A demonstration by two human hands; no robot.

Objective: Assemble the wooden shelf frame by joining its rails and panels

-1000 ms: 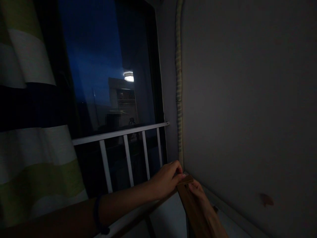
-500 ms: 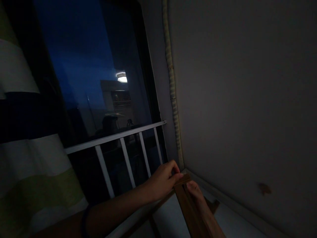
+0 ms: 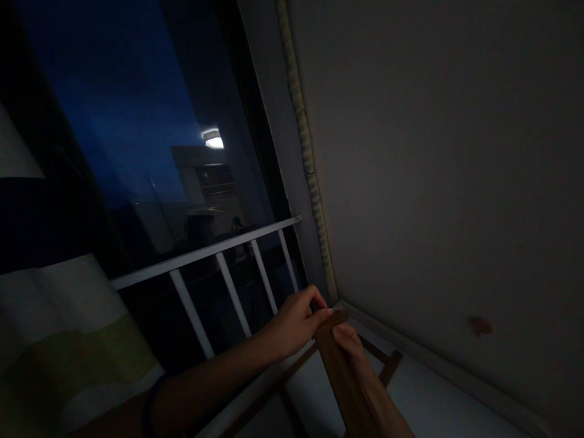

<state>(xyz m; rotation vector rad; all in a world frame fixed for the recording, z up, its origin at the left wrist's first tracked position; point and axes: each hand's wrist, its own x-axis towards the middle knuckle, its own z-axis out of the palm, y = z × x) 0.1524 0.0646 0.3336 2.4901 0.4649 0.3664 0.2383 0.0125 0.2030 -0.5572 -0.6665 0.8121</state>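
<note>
A brown bar, wooden by its look (image 3: 335,383), rises from the bottom of the view toward the room's corner. My left hand (image 3: 295,321) is closed, thumb and fingers pinching a short brown piece (image 3: 333,318) at the bar's far end. The fingertips behind that piece are partly hidden. My right hand (image 3: 350,342) is closed along the bar's right side just below the end, thumb on top; its other fingers are out of sight. Darkness blurs the joint between the short piece and the bar.
More thin brown bars (image 3: 391,366) show low on both sides, above a pale floor (image 3: 424,389). A white railing (image 3: 196,254) crosses a dark window (image 3: 123,121) at left. A striped curtain (image 3: 68,316) hangs nearby. A wrapped pipe (image 3: 314,188) runs down beside the plain wall (image 3: 433,152).
The view has shifted slightly, so window and pipe sit further left. The short piece now lies closer against the bar's end, where a dark gap showed before. Both hands keep their hold.
</note>
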